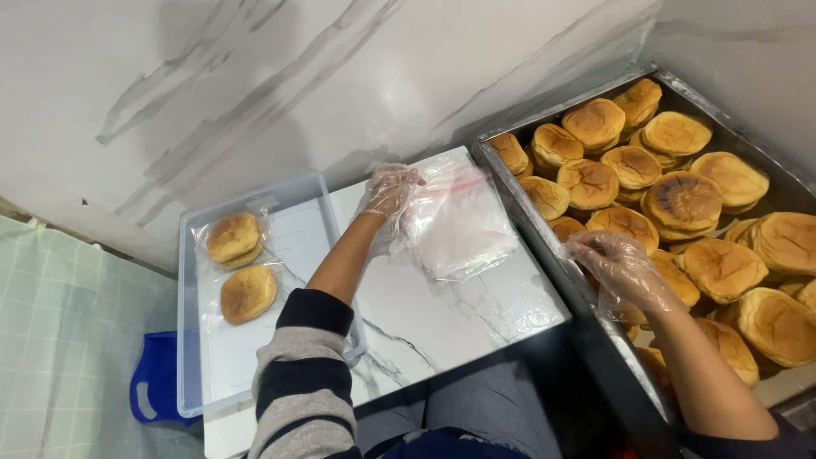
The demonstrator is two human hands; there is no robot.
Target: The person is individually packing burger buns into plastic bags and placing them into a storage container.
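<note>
Left hand: your left hand [388, 190], in a thin clear glove, is reaching forward over the white marbled table [442, 319]; its fingers [406, 178] are curling loosely onto the top edge of a stack of clear plastic bags [459, 225]; whether they are pinching a bag or only resting on it, you cannot tell.

Right hand: your right hand [616, 268], gloved the same way, is hovering over the near edge of the metal tray [531, 217]; its fingers [586, 248] are bending half closed above the buns [680, 204], just beside one of them; no bun is showing in its grip.

Bags: the stack is lying flat on the table between the plastic tub [191, 340] and the tray; a thin red strip is running across the top near your left fingertips.

Buns: golden-brown round buns are filling the tray on your right, piling over one another.

Tub: the clear shallow tub is sitting on the table's left side; two sealed packs of buns [238, 265] are lying inside it at the far end, one behind the other, just apart.

Surroundings: a white wall with grey veins [340, 76] is rising behind the table; your striped sleeve [297, 374] is crossing the tub's right rim; a blue bag [157, 382] is lying on the pale checked floor [68, 340] at lower left.
</note>
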